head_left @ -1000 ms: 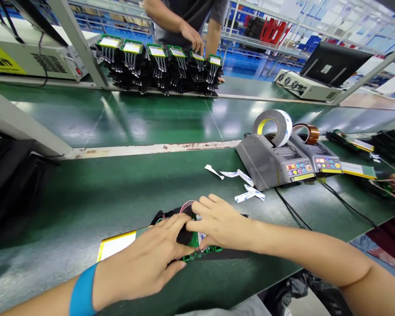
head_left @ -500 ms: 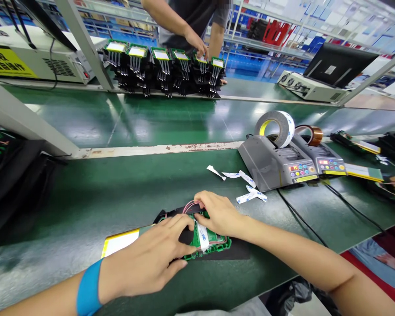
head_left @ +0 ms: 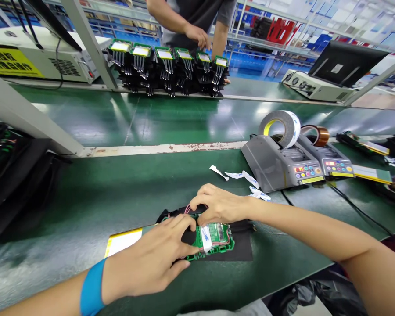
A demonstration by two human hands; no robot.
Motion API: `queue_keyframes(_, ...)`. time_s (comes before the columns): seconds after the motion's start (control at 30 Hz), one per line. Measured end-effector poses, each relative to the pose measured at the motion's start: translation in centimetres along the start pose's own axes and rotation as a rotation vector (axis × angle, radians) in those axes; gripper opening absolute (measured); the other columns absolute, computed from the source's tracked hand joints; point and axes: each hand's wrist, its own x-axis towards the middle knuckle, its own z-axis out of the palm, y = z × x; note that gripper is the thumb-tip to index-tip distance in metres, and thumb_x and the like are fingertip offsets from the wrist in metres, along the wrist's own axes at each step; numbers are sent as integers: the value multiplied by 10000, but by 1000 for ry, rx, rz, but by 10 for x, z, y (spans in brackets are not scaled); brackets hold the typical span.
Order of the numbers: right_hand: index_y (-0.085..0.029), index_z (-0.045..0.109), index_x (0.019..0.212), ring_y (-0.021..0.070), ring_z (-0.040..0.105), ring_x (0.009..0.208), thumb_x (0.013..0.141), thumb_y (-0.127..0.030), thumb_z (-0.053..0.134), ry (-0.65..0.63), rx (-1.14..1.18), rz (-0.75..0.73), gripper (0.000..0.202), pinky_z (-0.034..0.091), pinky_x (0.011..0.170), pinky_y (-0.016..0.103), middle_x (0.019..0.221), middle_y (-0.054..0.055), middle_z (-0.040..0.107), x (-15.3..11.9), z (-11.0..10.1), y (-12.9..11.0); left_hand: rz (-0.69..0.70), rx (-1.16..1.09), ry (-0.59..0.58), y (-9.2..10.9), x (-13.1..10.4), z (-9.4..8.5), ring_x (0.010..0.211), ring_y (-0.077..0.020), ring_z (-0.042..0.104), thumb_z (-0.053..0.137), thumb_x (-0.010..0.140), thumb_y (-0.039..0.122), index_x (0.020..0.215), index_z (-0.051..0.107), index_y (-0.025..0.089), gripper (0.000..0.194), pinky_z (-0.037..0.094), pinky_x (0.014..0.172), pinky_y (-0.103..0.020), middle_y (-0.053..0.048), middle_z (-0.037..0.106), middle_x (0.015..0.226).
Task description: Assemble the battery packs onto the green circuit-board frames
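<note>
"Green is being shown along the whole surface, and light is being reflected at its left. Where is the circuit board being kept?"

"On the near part, above a black sheet. Its left end is being covered by the left hand, while most of it is being left exposed just to the right of those fingertips."

"And the right hand?"

"It is being held over the board's far edge, so the board is being seen mostly on the near side of it. Its thumb and index finger are being curved towards each other beside the thin red wires; whether a wire is being pinched cannot be told."

"How is the left one being held?"

"Its fingers are being bent and parted, with the tips being rested on the board and the thumb being kept lower, nearer the wearer. A blue band is being worn on that wrist."

"What is being laid across the board?"

"One white printed strip. A yellow-edged white panel is being partly hidden behind the left hand."

"Beyond?"

"Loose white strips are being scattered near a grey tape dispenser. Across the surface, black units are being reached over by another person's hand."
</note>
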Motion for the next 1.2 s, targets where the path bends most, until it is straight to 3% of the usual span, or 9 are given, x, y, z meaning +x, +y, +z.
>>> queue_keyframes(0.2,-247,717,825,190,385,974,944,-276,486,-30,-17,-55,262,337,842,329,1140,24,562,2,-6,5,-4,-10,-5,-2,1,-1,1143,-251,485,540,841,184,1111,629,366,337,435,955,-442,-24,488,1167)
queue_keyframes(0.5,-258,695,781,191,363,864,939,-245,485,-286,-52,-130,264,294,758,340,1079,5,564,23,-24,5,-35,-30,-48,-2,2,-2,1122,-246,473,530,855,204,1100,627,362,307,444,915,-428,-23,477,1151)
queue_keyframes(0.73,-256,683,861,184,377,897,962,-313,440,-93,-62,-17,269,318,783,321,1124,38,517,7,-6,7,-31,-32,-28,-2,0,0,1131,-247,469,535,846,191,1108,625,370,330,419,948,-448,-19,478,1146)
queue_keyframes(0.97,-256,699,857,187,386,925,964,-274,437,-85,-113,-78,283,326,815,330,1148,19,547,5,-8,9,-31,-21,-44,0,2,-2,1127,-250,475,529,844,174,1117,626,353,341,424,952,-446,-26,479,1152)
queue_keyframes(1.2,-269,677,954,198,384,867,941,-180,445,-174,-196,-162,249,333,789,346,1158,2,566,14,-17,4,-39,0,-63,0,1,-2,1140,-260,472,523,850,176,1130,620,346,341,439,947,-468,-41,481,1158)
